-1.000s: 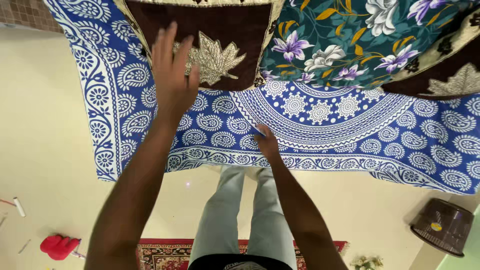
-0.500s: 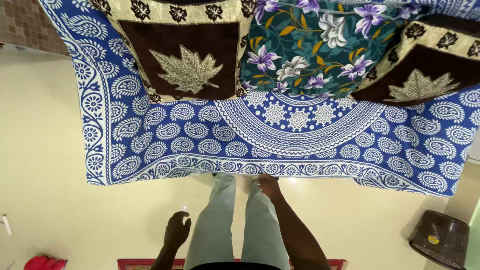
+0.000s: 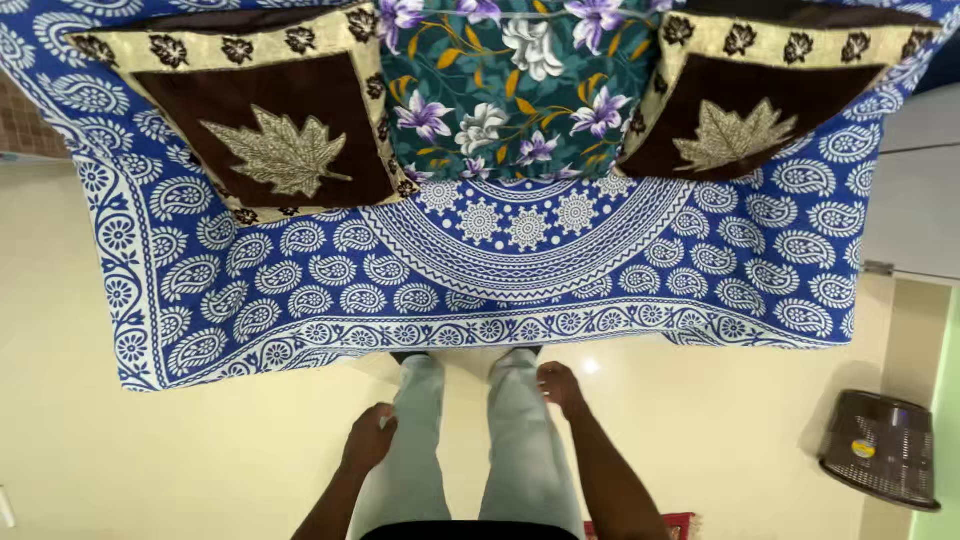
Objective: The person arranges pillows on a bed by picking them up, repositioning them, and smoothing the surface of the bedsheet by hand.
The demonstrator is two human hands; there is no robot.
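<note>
Bed looks made: blue sheet (image 3: 500, 270) lies smooth, three pillows (image 3: 500, 100) lined up at twelve o'clock, while both hands, left (image 3: 368, 438) and right (image 3: 560, 385), hang empty, loosely curled by the legs.

Head view, looking down. Left hand (image 3: 368, 438) and right hand (image 3: 560, 386) hang empty beside the person's pale trousers (image 3: 510, 440), fingers loosely curled, clear of the blue paisley bedsheet (image 3: 300, 290). Along the sheet's far edge lie a brown leaf-motif cushion (image 3: 270, 140) at the left, a teal floral pillow (image 3: 500, 90) in the middle, and a second brown cushion (image 3: 760, 110) at the right. A dark plastic basket (image 3: 885, 450) stands on the floor (image 3: 150, 470).
</note>
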